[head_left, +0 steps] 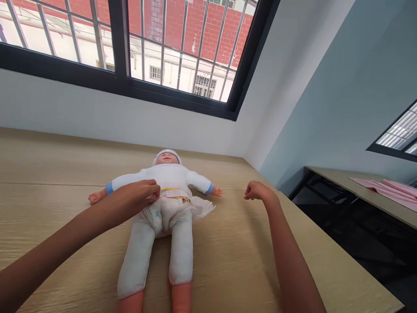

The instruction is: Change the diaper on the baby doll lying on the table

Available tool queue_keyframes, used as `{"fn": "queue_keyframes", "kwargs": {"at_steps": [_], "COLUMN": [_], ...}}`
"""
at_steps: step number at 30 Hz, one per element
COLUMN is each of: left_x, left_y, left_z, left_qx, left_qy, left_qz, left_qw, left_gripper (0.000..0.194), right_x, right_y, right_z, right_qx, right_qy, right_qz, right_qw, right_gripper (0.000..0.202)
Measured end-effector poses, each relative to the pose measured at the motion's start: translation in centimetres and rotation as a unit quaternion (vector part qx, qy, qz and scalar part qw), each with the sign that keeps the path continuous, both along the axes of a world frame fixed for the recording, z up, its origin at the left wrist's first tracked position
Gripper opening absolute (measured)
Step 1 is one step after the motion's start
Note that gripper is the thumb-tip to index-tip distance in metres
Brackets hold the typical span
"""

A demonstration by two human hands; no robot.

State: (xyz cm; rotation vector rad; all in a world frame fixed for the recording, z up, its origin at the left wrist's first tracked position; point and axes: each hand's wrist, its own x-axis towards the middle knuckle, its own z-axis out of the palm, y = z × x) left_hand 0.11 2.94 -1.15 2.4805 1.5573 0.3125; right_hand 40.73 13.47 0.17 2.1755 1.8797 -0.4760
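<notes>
Diaper (161, 214) sits on the baby doll (164, 204) mid-worktop (65, 174) (waist unfastened); left hand (143, 191) fingers pinch its waistband, right hand (256, 190) curled empty.

**A plain room used for practice, like a classroom**

This looks like a training room, not a home. A long, light wooden table (228, 243) runs along a white wall. Above it sits a big window (130, 48) with a black frame and metal bars. A red brick building shows outside. A baby doll (166, 191) lies on its back on the table. To the right, another table (358, 187) stands by a pale blue wall, with pink cloth (387, 187) on it.
</notes>
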Motion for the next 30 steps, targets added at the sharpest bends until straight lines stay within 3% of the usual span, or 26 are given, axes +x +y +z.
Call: {"fn": "queue_keyframes", "kwargs": {"at_steps": [6, 11, 18, 25, 30], "left_x": [0.2, -0.4, -1.8, -1.8, -1.4], "left_y": [-0.3, -0.7, -0.4, -0.6, -1.0], "left_z": [0.2, 0.8, 1.3, 1.3, 1.7], "left_qx": [0.006, 0.003, 0.017, 0.013, 0.008], "left_qy": [-0.008, -0.034, -0.062, -0.071, -0.071], "left_qz": [0.001, 0.005, 0.02, 0.02, 0.025], "left_qw": [1.0, 0.999, 0.998, 0.997, 0.997], "left_gripper": [0.02, 0.023, 0.029, 0.027, 0.029], "right_x": [0.2, 1.1, 1.2, 2.4, 1.2], "right_y": [1.0, 1.0, 1.0, 1.0, 1.1], "right_z": [-3.0, -4.3, -4.6, -3.2, -4.0], "right_qx": [-0.015, 0.004, 0.02, 0.057, 0.053], "right_qy": [-0.01, 0.006, 0.011, 0.01, -0.002], "right_qz": [-0.005, 0.032, 0.069, 0.069, 0.059], "right_qw": [1.0, 0.999, 0.997, 0.996, 0.997], "right_gripper": [0.032, 0.032, 0.032, 0.031, 0.032]}}
